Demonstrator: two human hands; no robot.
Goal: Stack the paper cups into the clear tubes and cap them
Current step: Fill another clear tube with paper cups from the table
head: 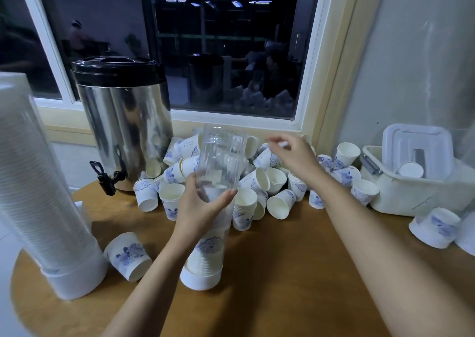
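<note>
A clear tube [221,156] stands upright on its white base cap [200,278], with its open top tilted slightly away from me. Nested paper cups fill its lower part. My left hand [200,205] grips the tube around its middle. My right hand [290,154] hovers over a pile of white paper cups with blue prints [272,179] behind the tube. Its fingers are spread, motion-blurred, and hold nothing I can make out. A single cup [128,255] lies on its side left of the tube.
A tall filled tube [38,182] leans at the left edge. A steel drink urn [123,120] with a black tap stands at the back left. A white plastic bin [416,195] and a loose cup [434,227] sit on the right of the round wooden table [282,272].
</note>
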